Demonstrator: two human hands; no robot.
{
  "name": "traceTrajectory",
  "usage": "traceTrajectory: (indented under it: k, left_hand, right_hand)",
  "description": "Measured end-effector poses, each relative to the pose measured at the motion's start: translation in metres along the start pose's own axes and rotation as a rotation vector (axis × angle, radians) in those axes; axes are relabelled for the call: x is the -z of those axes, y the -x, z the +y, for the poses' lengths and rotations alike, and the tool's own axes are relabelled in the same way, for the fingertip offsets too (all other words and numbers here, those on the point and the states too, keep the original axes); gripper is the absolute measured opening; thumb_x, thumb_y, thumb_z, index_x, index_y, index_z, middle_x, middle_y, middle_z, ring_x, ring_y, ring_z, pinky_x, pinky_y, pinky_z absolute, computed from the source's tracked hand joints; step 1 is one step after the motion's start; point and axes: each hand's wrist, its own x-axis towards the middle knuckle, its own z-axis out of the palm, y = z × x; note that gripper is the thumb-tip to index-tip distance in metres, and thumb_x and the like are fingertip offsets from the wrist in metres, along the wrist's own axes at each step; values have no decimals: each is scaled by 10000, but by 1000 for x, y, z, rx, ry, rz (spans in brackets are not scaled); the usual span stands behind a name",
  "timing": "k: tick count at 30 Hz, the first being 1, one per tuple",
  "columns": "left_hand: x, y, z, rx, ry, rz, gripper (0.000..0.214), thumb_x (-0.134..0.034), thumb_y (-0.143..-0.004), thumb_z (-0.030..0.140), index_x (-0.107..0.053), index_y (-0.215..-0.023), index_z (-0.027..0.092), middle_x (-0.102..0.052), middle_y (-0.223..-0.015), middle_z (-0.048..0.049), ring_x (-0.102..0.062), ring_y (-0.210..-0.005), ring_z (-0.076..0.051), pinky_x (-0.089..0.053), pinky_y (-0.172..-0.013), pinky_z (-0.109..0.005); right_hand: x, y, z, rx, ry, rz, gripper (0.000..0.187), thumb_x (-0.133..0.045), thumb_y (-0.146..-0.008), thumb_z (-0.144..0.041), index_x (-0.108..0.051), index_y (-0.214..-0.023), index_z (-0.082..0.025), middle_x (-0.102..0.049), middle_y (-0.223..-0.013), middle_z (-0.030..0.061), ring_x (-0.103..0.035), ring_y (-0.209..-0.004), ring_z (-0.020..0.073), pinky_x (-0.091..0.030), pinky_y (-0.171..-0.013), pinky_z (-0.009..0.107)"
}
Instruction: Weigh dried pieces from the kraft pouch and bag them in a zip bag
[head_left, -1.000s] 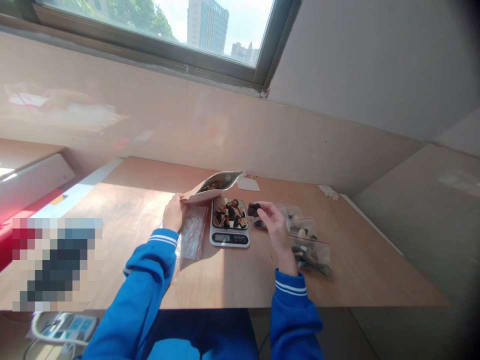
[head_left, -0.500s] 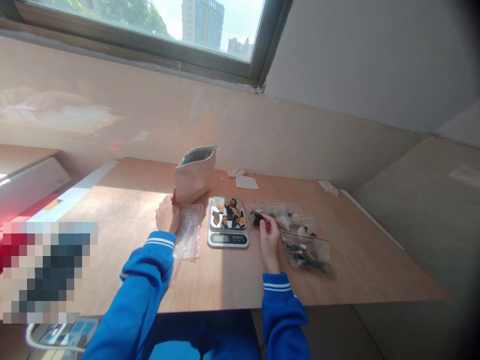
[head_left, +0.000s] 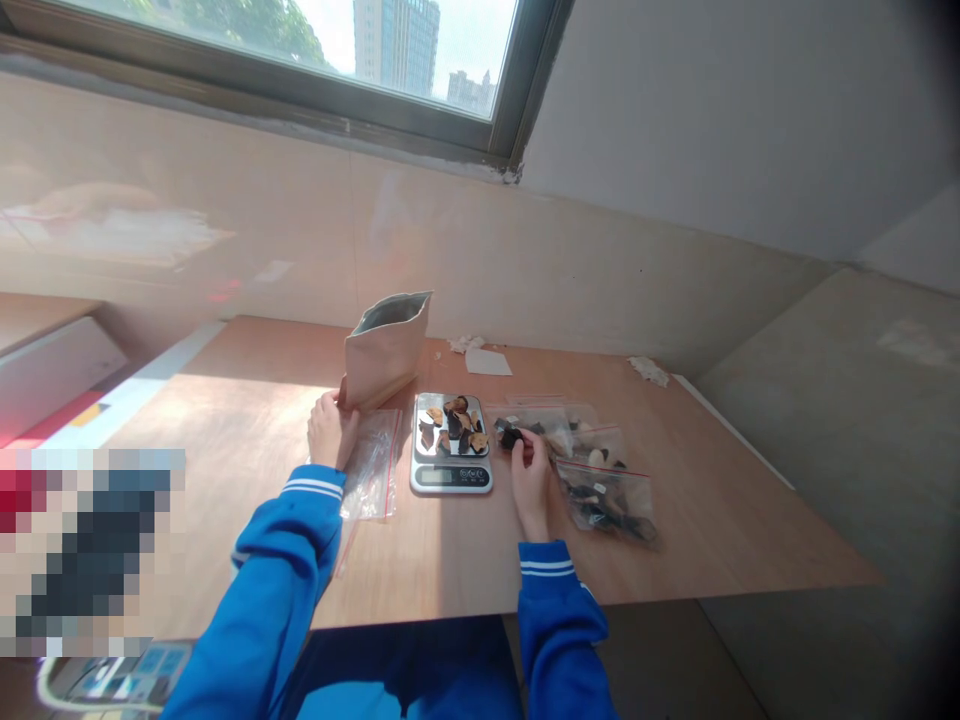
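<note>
Right hand (head_left: 529,475): thumb and fingertips pinched on a small dark piece (head_left: 512,438), the other fingers curled in; it sits low, just beside the right edge of the scale.
Dark piece: held just above the near end of the filled bags, off the scale's platform.
Left hand (head_left: 330,430): loosely curled at the foot of the kraft pouch (head_left: 384,350), touching its lower left corner. Whether it grips the pouch or only steadies it cannot be told.
Kraft pouch: upright on the desk, mouth open to the ceiling, behind and left of the scale.
What has changed: a second ago the pouch was tipped over with its mouth above the scale; it now stands upright. The right hand, which held the dark piece up by the platform's far right corner, has dropped toward the bags.
What that means: by the look of it nothing more is pouring onto the platform, and the one piece in the fingers is off the weighed pile.
Scale (head_left: 451,448): flat, small, display facing the person; a heap of brown and black dried pieces (head_left: 452,425) lies on it.
Clear zip bag (head_left: 373,465): flat and seemingly empty, between the left hand and the scale.
Filled bags (head_left: 604,485): clear, red-striped, with dark and pale bits, right of the right hand.
Desk (head_left: 450,560): wooden, sunlit on the left.
Farther off: paper scraps (head_left: 480,360) near the wall, a window (head_left: 300,40) above.
</note>
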Motion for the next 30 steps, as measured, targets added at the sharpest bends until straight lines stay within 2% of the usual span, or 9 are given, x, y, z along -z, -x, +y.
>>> traceTrajectory:
  k: [8, 14, 17, 21, 26, 30]
  left_hand:
    - [-2, 1, 0, -25, 107, 48, 336, -566, -777, 250, -482, -1095, 180, -558, -1107, -126, -536, -1116, -298, -444, -968, -464]
    - [-5, 1, 0, -60, 211, 127, 469, -584, -771, 235, -430, -1211, 184, -504, -1211, -134, -482, -1188, -288, -400, -1028, -470]
    - [-9, 0, -4, -115, 236, 165, 537, -607, -750, 233, -397, -1241, 183, -475, -1221, -134, -467, -1197, -297, -377, -1040, -496]
    - [-13, 0, -8, -120, 202, 140, 575, -625, -742, 256, -380, -1256, 179, -456, -1213, -138, -460, -1191, -323, -379, -1016, -526]
    - [-14, 3, -8, -116, 155, 108, 594, -618, -760, 283, -364, -1285, 174, -437, -1234, -147, -446, -1201, -336, -383, -1009, -529]
    - [-16, 4, -9, -135, 114, 89, 588, -603, -784, 303, -355, -1301, 178, -417, -1267, -151, -443, -1204, -326, -391, -1009, -519]
  right_hand:
    - [0, 1, -1, 12, 26, -12, 297, -448, -908, -361, -600, -1065, -160, -650, -1018, 116, -604, -845, 201, -509, -782, 361]
    - [2, 1, -5, 42, -6, 62, 211, -443, -887, -320, -561, -997, -184, -616, -996, 98, -587, -908, 201, -496, -788, 337]
    - [5, 2, -10, 41, -55, 59, 136, -402, -846, -242, -530, -866, -203, -594, -869, 50, -567, -830, 186, -475, -777, 322]
    - [6, 3, -16, 12, -105, 70, 146, -353, -831, -223, -474, -748, -222, -533, -722, 5, -514, -692, 166, -442, -683, 289]
    - [3, 5, -19, 40, -83, 56, 182, -344, -880, -240, -510, -811, -214, -593, -799, 39, -562, -779, 182, -456, -753, 313]
    - [-1, 9, -19, 99, -60, -80, 241, -337, -937, -267, -570, -932, -203, -664, -905, 77, -621, -878, 199, -490, -807, 328]
